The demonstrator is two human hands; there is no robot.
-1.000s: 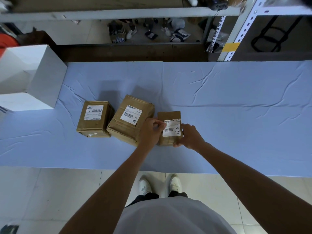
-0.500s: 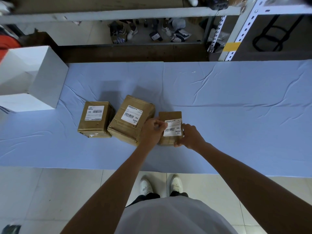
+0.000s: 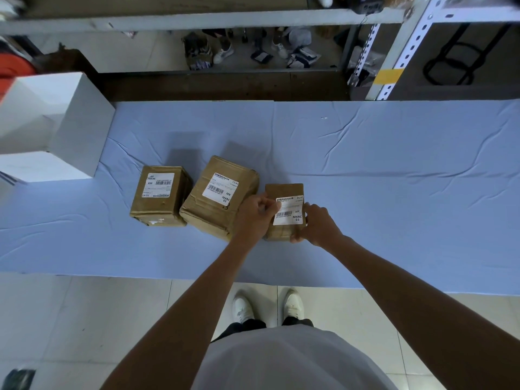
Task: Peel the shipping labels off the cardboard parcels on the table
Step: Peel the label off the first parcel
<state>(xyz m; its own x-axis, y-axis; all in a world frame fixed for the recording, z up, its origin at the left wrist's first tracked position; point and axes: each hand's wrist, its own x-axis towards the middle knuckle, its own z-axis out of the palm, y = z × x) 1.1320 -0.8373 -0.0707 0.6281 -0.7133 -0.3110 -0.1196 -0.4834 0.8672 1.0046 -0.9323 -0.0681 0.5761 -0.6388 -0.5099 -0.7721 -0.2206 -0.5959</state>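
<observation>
Movement since earlier frame: slight; both hands stayed put. Left hand [image 3: 253, 218]: fingers curled, apparently pinching the shipping label [image 3: 289, 211] at its upper-left corner. Right hand [image 3: 319, 225]: gripped the small parcel [image 3: 284, 190], which stood on the table [image 3: 394, 178].

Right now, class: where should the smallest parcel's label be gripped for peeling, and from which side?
Probably the flat label at its upper-left corner, from the left: the left hand pinches there, while the right hand braces the smallest parcel from the right.

Label [image 3: 289, 211] fine print too small
</observation>
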